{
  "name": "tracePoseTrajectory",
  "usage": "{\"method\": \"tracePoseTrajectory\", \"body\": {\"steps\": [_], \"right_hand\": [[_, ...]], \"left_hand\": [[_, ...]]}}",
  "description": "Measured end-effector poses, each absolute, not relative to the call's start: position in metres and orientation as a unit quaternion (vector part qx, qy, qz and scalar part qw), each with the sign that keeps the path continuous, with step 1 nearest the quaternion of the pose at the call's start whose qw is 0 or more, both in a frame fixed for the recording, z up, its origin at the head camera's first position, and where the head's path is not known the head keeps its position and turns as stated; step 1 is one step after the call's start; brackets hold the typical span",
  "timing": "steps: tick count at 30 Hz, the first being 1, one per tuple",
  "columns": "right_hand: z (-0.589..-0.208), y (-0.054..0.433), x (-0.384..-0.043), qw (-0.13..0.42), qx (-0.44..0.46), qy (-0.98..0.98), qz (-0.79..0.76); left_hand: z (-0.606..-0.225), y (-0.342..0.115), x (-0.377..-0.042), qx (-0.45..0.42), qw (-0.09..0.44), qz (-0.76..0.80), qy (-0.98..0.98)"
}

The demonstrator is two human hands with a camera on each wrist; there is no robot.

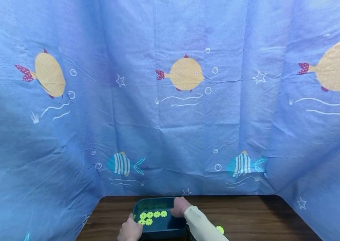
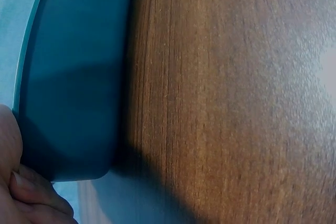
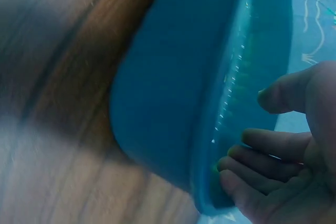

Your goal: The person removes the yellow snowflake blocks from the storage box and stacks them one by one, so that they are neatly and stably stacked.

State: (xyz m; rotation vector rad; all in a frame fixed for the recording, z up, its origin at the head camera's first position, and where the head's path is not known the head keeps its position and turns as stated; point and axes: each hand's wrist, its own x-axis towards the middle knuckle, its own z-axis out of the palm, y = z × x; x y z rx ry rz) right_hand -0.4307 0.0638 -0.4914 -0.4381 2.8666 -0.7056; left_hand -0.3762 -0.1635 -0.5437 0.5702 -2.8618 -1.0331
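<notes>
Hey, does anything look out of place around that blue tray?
Yes, possibly: a yellow flower-shaped piece lies out on the table, beside the right sleeve, while matching flower pieces sit inside the tray. I see no damage.

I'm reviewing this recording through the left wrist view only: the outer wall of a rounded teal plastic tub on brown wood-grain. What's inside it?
Observer: Several small yellow-green flower-shaped pieces, in the left part of the teal plastic tub as the head view shows it.
Operator: Any outside?
Observer: One matching piece, just right of the cream sleeve.
Operator: Anything pinched at the other end?
Observer: The right hand shows thumb and fingers apart, nothing visible between them.
</notes>
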Motion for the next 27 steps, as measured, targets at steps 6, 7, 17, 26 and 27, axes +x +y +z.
{"method": "tracePoseTrajectory", "body": {"steps": [6,7,17,26,27], "right_hand": [[-0.53,0.061,-0.45,0.114,-0.14,0.963,-0.199],[-0.539,0.06,-0.454,0.122,-0.141,0.963,-0.193],[-0.565,0.054,-0.457,0.142,-0.135,0.968,-0.155],[-0.561,0.049,-0.459,0.138,-0.157,0.964,-0.166],[-0.564,0.05,-0.462,0.14,-0.158,0.963,-0.166]], "left_hand": [[-0.546,-0.157,-0.378,0.185,0.01,-0.337,-0.923],[-0.547,-0.156,-0.379,0.188,0.007,-0.339,-0.922],[-0.548,-0.157,-0.379,0.189,0.004,-0.343,-0.92],[-0.545,-0.164,-0.38,0.191,0.02,-0.338,-0.921],[-0.546,-0.164,-0.379,0.19,0.021,-0.339,-0.921]]}}
